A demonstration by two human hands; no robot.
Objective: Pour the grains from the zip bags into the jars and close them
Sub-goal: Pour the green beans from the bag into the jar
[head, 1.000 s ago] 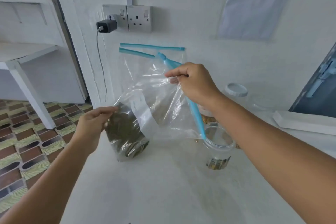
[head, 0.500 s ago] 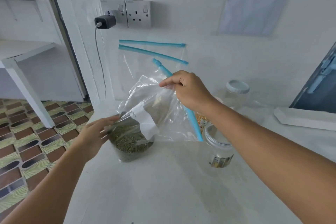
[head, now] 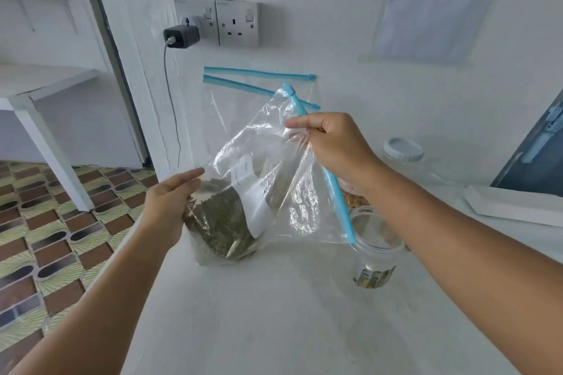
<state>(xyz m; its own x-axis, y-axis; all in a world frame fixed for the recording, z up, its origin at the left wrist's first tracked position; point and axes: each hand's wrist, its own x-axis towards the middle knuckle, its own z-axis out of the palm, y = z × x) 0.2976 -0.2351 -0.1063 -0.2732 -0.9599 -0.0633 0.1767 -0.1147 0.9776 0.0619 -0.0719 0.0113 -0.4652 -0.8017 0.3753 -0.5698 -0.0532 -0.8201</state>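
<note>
Nearest, your left hand [head: 170, 204] presses relaxed fingers against the bag [head: 262, 192], steadying the grains [head: 219, 222] sagging onto the counter [head: 274, 313]; your right hand [head: 332, 146] pinches it beside the zip [head: 320, 158], probably to open it. Beyond stands the open jar [head: 376, 250].

Clear zip bag [head: 283, 192] of green grains tilts beside open jar [head: 376, 248].
</note>
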